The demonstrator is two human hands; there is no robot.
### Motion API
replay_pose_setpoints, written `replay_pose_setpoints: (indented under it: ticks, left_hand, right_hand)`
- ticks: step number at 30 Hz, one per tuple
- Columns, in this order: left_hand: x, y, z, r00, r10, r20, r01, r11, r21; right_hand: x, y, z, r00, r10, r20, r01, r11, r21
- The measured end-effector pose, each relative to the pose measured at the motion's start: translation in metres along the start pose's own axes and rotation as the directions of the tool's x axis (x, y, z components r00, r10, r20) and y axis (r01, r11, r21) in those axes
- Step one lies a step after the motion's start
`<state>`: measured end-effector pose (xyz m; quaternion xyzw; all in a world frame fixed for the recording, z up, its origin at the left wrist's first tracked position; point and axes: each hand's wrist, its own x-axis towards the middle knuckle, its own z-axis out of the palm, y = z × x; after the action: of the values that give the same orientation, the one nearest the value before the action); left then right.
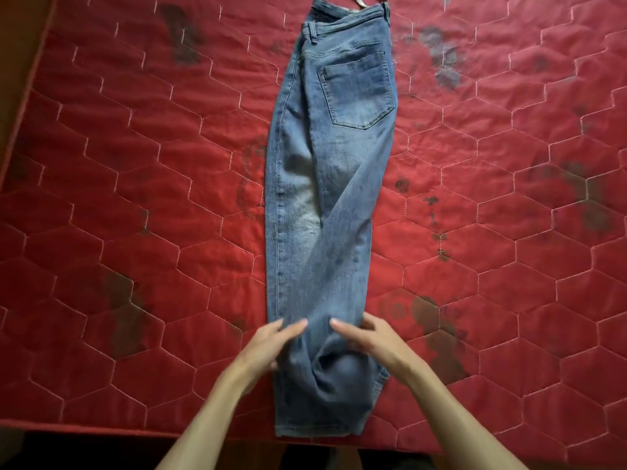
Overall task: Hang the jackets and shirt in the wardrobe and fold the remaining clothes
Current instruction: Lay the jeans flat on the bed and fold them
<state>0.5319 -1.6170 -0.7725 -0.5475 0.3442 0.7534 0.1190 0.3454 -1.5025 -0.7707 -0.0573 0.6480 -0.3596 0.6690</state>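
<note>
The jeans (325, 184) lie lengthwise on the red quilted mattress (135, 198), one leg folded over the other, with the waistband (342, 15) at the far end and the hems (315, 425) at the near edge. Both hands rest on the lower legs. The left hand (274, 340) and the right hand (368, 339) have their fingers stretched flat on the denim, gripping nothing. This looks like the smoothing step of the fold. Next, the hems likely need pinching and carrying up toward the waistband, with the edges kept aligned.

Faded blue jeans (325, 198) are laid lengthwise on a red quilted mattress (135, 198), folded leg over leg. The back pocket (359, 89) is turned upward, with hems (315, 430) at the near edge.
</note>
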Motion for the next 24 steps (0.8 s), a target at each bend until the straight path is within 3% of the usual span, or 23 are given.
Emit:
replay_pose_setpoints:
  ticks: [2, 4, 9, 13, 16, 18, 21, 24]
  left_hand:
    - [-0.003, -0.011, -0.002, 0.998, -0.037, 0.05, 0.034, 0.998, 0.061]
    - [-0.006, -0.01, -0.004, 0.998, -0.017, 0.067, 0.016, 1.0, 0.018]
    - [-0.037, 0.054, -0.015, 0.977, 0.21, -0.034, -0.212, 0.972, -0.099]
    - [-0.093, 0.14, -0.026, 0.899, 0.43, -0.078, -0.437, 0.89, -0.13]
    - [-0.147, 0.193, -0.025, 0.802, 0.597, 0.014, -0.585, 0.789, -0.19]
    - [-0.173, 0.204, -0.025, 0.761, 0.644, 0.074, -0.619, 0.756, -0.214]
    - [-0.175, 0.172, -0.021, 0.836, 0.538, 0.104, -0.516, 0.837, -0.183]
    - [-0.146, 0.103, -0.02, 0.952, 0.287, 0.108, -0.268, 0.949, -0.166]
  right_hand:
    - [-0.005, 0.01, 0.0, 1.0, 0.029, -0.009, -0.029, 0.996, -0.089]
    - [-0.01, 0.007, 0.0, 0.995, 0.027, -0.093, -0.033, 0.998, -0.061]
    - [-0.014, -0.063, 0.02, 0.975, -0.138, -0.175, 0.145, 0.989, 0.025]
    - [-0.04, -0.167, 0.05, 0.906, -0.37, -0.205, 0.39, 0.918, 0.067]
    - [-0.081, -0.231, 0.068, 0.843, -0.507, -0.177, 0.533, 0.831, 0.16]
    - [-0.101, -0.242, 0.077, 0.833, -0.538, -0.13, 0.553, 0.811, 0.191]
    - [-0.105, -0.204, 0.082, 0.88, -0.459, -0.121, 0.47, 0.879, 0.081]
    - [-0.085, -0.13, 0.077, 0.955, -0.249, -0.16, 0.251, 0.968, -0.012]
